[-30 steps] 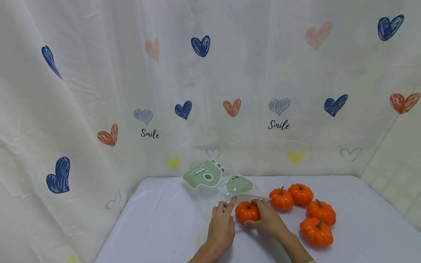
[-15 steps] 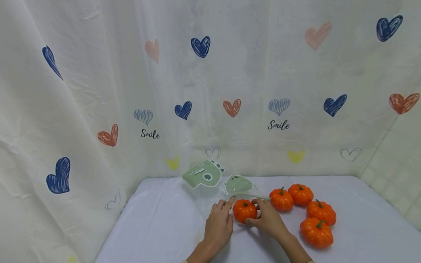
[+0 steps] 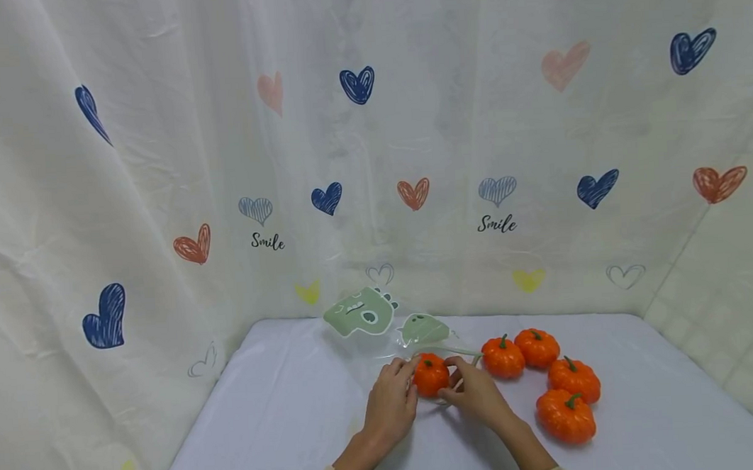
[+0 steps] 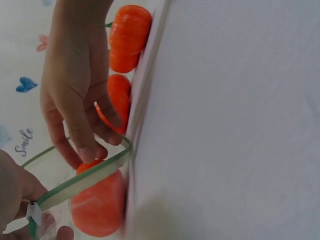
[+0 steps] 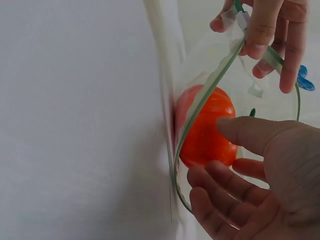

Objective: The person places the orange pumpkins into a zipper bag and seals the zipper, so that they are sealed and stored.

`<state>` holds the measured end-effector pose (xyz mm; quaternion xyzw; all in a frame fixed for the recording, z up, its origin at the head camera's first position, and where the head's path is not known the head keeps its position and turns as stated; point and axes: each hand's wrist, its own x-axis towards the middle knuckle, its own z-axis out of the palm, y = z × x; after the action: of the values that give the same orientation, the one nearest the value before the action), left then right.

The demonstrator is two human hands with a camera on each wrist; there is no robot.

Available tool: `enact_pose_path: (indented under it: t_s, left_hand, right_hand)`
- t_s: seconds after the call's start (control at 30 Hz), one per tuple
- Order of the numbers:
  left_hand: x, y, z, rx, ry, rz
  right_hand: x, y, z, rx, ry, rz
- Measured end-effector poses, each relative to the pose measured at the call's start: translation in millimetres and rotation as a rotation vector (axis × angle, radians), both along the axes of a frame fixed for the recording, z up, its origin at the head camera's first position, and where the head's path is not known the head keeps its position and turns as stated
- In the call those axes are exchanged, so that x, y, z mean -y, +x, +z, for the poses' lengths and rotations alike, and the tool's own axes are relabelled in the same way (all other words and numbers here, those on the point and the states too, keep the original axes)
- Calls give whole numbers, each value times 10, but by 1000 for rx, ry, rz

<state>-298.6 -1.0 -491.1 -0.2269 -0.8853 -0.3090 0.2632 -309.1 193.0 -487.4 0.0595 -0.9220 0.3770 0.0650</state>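
Observation:
A clear zip bag (image 3: 363, 314) with green dinosaur prints lies on the table, its green-edged mouth (image 4: 82, 184) spread wide. My left hand (image 3: 388, 405) pinches the rim beside the white slider (image 5: 243, 20). Inside the mouth sits a small orange toy pumpkin (image 3: 431, 375), partly seen through the plastic in both wrist views. My right hand (image 3: 482, 397) is at the pumpkin's right side, within the bag's opening. In the right wrist view its thumb touches or nearly touches the pumpkin, while the other fingers (image 5: 225, 195) lie loosely bent below, not wrapped around it.
Several more orange pumpkins stand to the right: one (image 3: 503, 357) close to the bag, one (image 3: 537, 347) behind it, and others (image 3: 566, 415) nearer the front. A white cloth covers the table (image 3: 283, 410). A heart-printed curtain (image 3: 371, 136) hangs behind.
The pumpkin has moved left and slightly back, deeper into the bag mouth. My right fingers have loosened from it, leaving a gap at its right side. The left hand has shifted slightly left.

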Motion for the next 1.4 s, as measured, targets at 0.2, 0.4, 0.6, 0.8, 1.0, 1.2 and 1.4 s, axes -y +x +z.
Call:
enact_pose_path:
  t_s: [0.2, 0.4, 0.6, 0.8, 1.0, 1.2, 1.4]
  left_hand:
    - [2, -14, -11, -50, -18, -13]
    - [33, -26, -5, -41, -54, -15]
    - [46, -28, 7, -30, -72, -3]
    - [59, -27, 37, -17, -62, -20]
    - [73, -42, 26, -6, -40, -27]
    - [81, -50, 27, 10, -24, -26]
    - [85, -68, 19, 25, -29, -22]
  right_hand:
    - [-31, -24, -26, 60, -34, 122]
    - [-74, -11, 13, 81, -31, 165]
    - [-167, 34, 167, 51, -13, 134]
    - [-376, 55, 374, 42, -29, 67]
    - [-699, 130, 574, -17, -31, 51]
    - [-976, 237, 736, -53, -9, 4]
    - [-1197, 312, 821, -32, 24, -42]
